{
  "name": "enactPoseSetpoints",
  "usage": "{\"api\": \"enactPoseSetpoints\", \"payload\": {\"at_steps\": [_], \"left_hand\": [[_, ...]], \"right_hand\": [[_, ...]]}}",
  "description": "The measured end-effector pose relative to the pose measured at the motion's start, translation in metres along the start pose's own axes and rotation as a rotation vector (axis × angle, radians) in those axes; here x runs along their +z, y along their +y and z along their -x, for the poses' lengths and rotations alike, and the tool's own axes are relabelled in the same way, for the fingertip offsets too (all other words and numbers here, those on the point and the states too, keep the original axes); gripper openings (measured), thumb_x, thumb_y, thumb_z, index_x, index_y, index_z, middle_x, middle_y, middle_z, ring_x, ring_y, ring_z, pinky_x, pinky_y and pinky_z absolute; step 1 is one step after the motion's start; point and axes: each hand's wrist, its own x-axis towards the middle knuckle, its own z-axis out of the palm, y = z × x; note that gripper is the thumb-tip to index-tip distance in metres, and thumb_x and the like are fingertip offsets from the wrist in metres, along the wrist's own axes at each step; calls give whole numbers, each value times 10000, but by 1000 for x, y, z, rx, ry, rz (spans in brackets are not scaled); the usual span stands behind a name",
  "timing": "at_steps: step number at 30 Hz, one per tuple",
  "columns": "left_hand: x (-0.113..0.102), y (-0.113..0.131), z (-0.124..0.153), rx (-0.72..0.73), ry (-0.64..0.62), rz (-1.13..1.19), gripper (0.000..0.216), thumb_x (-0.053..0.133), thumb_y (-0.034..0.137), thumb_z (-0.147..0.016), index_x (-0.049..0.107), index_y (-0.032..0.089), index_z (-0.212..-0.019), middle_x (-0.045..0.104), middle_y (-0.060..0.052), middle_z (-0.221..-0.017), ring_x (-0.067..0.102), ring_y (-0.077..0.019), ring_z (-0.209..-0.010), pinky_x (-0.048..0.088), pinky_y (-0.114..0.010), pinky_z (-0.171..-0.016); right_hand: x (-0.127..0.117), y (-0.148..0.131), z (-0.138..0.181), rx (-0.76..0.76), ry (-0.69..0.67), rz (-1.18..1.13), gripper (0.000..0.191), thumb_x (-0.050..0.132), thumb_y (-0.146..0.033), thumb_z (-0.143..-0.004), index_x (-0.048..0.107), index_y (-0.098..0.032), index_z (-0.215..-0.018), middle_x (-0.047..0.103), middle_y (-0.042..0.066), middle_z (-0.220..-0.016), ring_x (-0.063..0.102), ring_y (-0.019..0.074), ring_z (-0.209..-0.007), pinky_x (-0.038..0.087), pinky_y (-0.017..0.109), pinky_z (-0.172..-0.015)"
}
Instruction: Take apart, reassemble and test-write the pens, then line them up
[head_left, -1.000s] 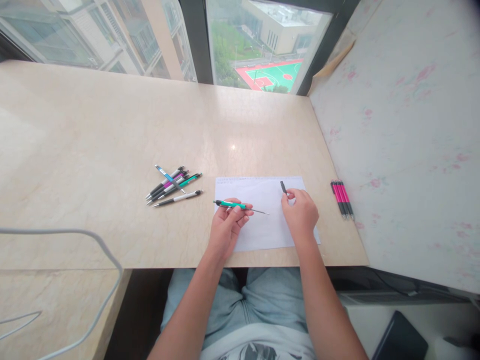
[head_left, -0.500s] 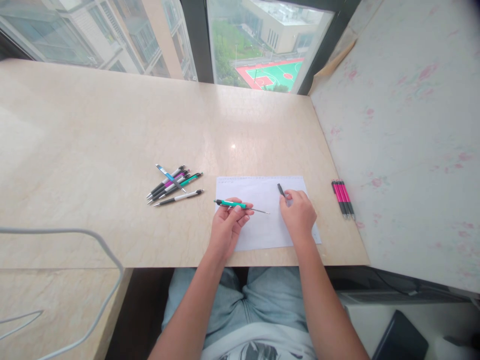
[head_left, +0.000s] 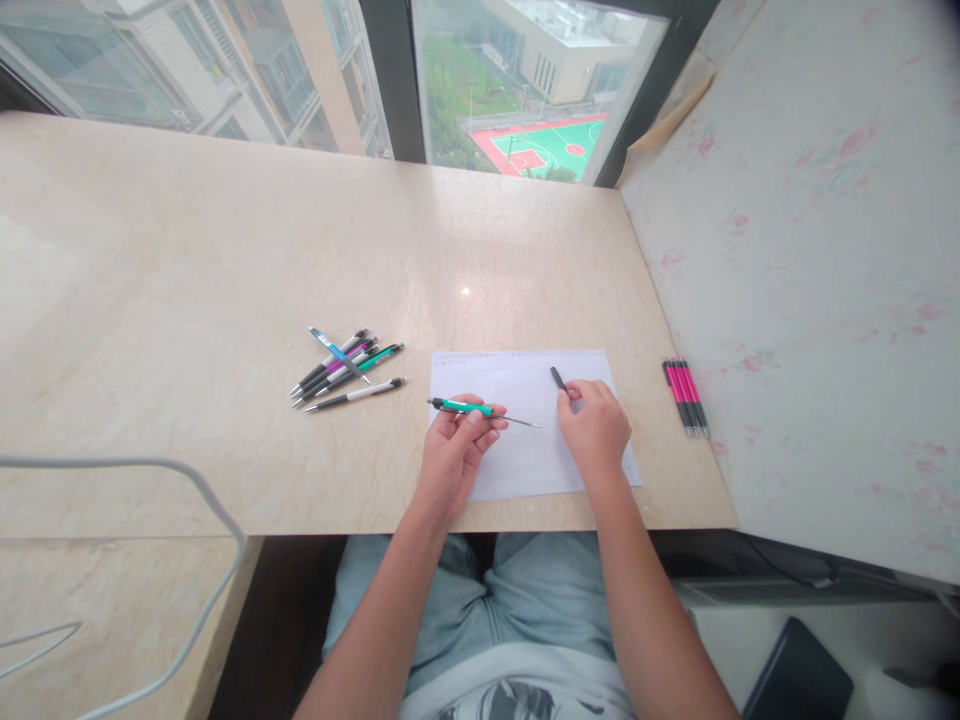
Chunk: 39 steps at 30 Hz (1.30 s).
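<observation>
My left hand (head_left: 454, 450) pinches a green pen body (head_left: 465, 407) with its thin refill sticking out to the right, held just above a white sheet of paper (head_left: 525, 460). My right hand (head_left: 594, 428) is closed on a small black pen tip piece (head_left: 558, 378), which points up and to the left over the paper. The two hands are a short gap apart, the refill's point aimed toward the right hand.
Several assembled pens (head_left: 343, 365) lie in a loose pile left of the paper on the beige marble desk (head_left: 187, 280). Three pink pens (head_left: 683, 397) lie side by side near the desk's right edge. A grey cable (head_left: 187, 480) loops at the lower left. Windows stand behind.
My right hand with the black tip piece has drifted slightly left, toward the refill's point. My left hand and the green pen have stayed put.
</observation>
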Motion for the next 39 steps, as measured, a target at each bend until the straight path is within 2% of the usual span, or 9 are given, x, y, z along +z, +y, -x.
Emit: {"api": "enactPoseSetpoints", "payload": {"at_steps": [7, 12, 20, 29, 36, 39], "left_hand": [[-1, 0, -1, -8, -4, 0, 264, 757, 254, -802, 594, 192, -1000, 747, -66, -944, 709, -136, -816, 518, -228, -727], [0, 0, -1, -7, -1, -11, 289, 776, 280, -784, 597, 194, -995, 747, -60, -938, 708, -137, -811, 521, -235, -730], [-1, -1, -1, -7, -4, -11, 264, 761, 267, -798, 601, 195, -996, 750, -67, -948, 711, -139, -808, 525, -235, -725], [-3, -1, -1, -11, -16, -6, 253, 750, 254, -810, 600, 193, -1005, 749, -74, -963, 712, -141, -823, 525, -231, -730], [-1, -1, -1, -9, -16, -3, 254, 753, 249, -806, 602, 188, -1001, 749, -74, -955, 711, -138, -816, 524, -226, -728], [-1, -1, -1, -8, -12, -1, 263, 761, 255, -799, 602, 185, -997, 749, -69, -944, 712, -140, -815, 526, -230, -737]], "right_hand": [[0, 1, -3, 36, 92, 6, 196, 541, -271, -855, 710, -202, -929, 678, 69, -903, 573, 218, -842, 313, 304, -605], [2, 3, -2, 43, 57, 28, 219, 534, -292, -855, 703, -204, -963, 653, 82, -906, 555, 229, -864, 336, 307, -619], [3, 4, -1, 5, 85, 13, 234, 536, -301, -849, 712, -198, -964, 660, 92, -900, 558, 234, -857, 342, 306, -608], [4, 5, -3, -24, 57, -13, 205, 562, -279, -848, 693, -197, -982, 657, 91, -941, 539, 247, -920, 394, 336, -703], [6, -2, -6, -31, 23, -25, 223, 566, -267, -854, 681, -189, -1029, 661, 85, -934, 538, 242, -910, 396, 338, -725], [7, -5, -8, -35, 1, -15, 195, 553, -245, -855, 683, -196, -992, 657, 81, -929, 533, 238, -923, 391, 331, -728]]}}
